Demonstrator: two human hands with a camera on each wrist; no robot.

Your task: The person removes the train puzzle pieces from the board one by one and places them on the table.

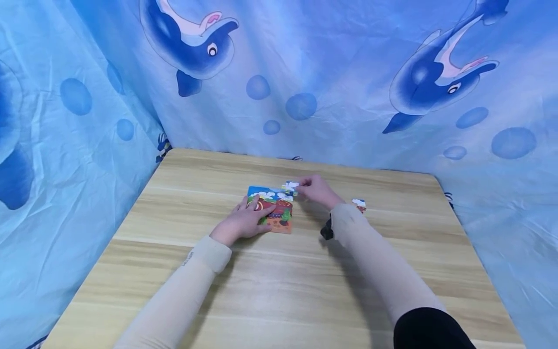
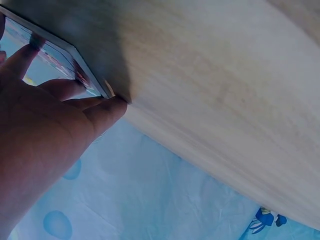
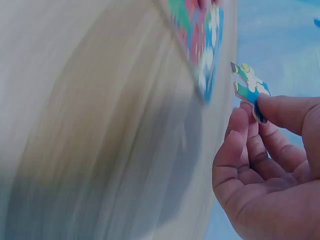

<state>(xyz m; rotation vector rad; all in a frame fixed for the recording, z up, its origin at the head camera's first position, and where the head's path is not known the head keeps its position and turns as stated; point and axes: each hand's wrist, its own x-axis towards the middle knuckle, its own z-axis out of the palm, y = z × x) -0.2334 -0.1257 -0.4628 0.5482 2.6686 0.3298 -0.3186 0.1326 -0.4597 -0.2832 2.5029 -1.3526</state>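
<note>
A colourful puzzle board lies on the wooden table. Across its left part rests the left hand, fingers spread over the picture; in the left wrist view the hand touches the board's edge with its fingertips. Between thumb and fingers the right hand pinches a puzzle piece at the board's upper right corner. The right wrist view shows that piece, white, blue and green, in the right hand, apart from the board.
Another puzzle piece lies on the table to the right, beyond the right forearm. A dark object is at the right wrist. Blue curtains with dolphins stand behind and beside the table.
</note>
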